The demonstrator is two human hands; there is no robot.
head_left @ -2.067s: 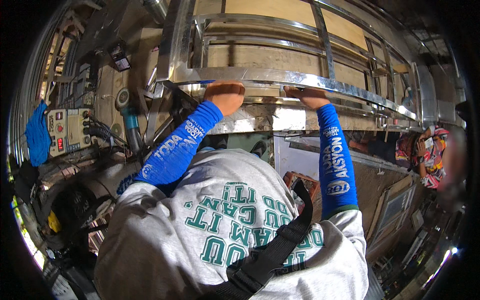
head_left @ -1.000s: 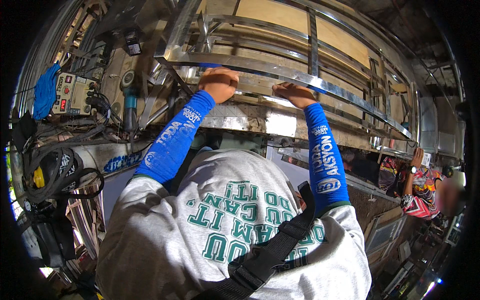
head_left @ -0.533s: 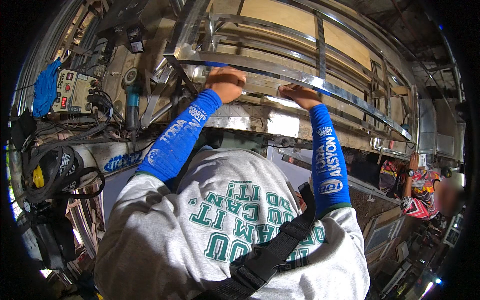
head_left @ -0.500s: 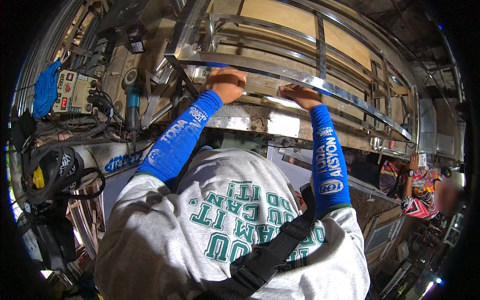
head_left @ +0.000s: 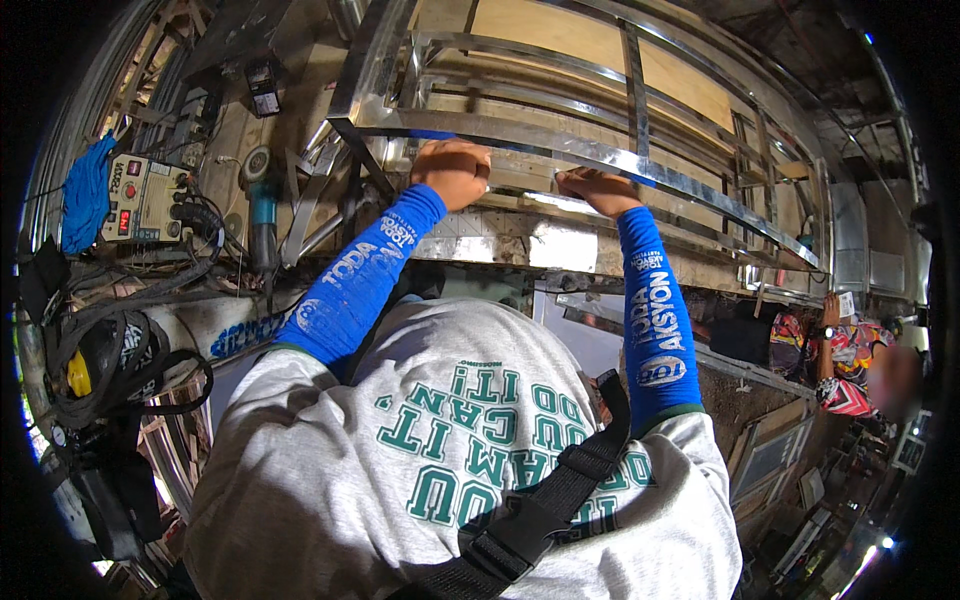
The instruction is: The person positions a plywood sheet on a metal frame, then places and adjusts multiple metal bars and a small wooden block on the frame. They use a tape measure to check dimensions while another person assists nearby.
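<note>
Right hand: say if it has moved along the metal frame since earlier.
No, not visibly: the right hand stays just below and left of the nearest crossbar of the metal frame.

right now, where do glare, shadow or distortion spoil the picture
Head view, top: glare whitens patches of the shiny silver metal frame, its long bars bowed by the fisheye; head view, lower left: shadow darkens part of the grey short-sleeved shirt; head view, right: a co-worker's head is blurred.

Printed blue sleeves point(head_left: 655, 310), grey shirt point(head_left: 455, 425)
</note>
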